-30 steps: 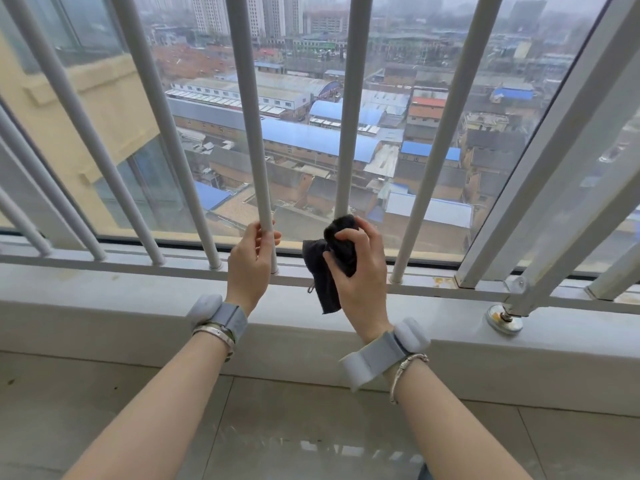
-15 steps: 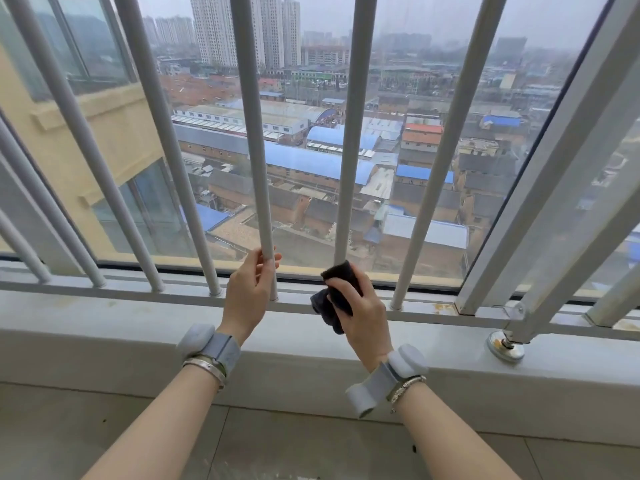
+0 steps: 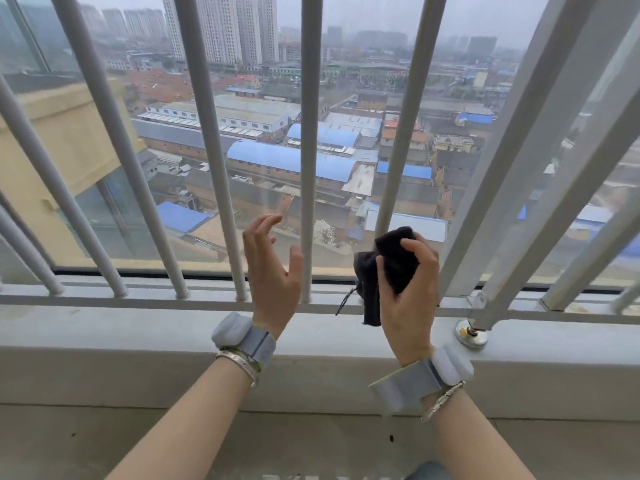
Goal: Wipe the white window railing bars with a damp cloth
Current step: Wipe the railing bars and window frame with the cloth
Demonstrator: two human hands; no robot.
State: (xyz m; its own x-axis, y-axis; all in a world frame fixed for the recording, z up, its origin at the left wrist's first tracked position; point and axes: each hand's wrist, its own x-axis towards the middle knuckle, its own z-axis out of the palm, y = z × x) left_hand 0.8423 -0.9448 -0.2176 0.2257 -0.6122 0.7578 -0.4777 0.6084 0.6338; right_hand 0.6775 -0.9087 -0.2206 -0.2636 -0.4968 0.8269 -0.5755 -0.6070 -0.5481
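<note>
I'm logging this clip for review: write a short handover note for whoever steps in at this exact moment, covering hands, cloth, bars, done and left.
Left hand: open, fingers spread, holding nothing, raised in front of the white bars.
Right hand: grips the bunched dark cloth low in front of a bar, just above the bottom rail; whether the cloth touches the bar cannot be told.
Done: cannot tell which bars are already wiped.
Left: press the cloth round a bar and wipe along it, then do the others.
</note>
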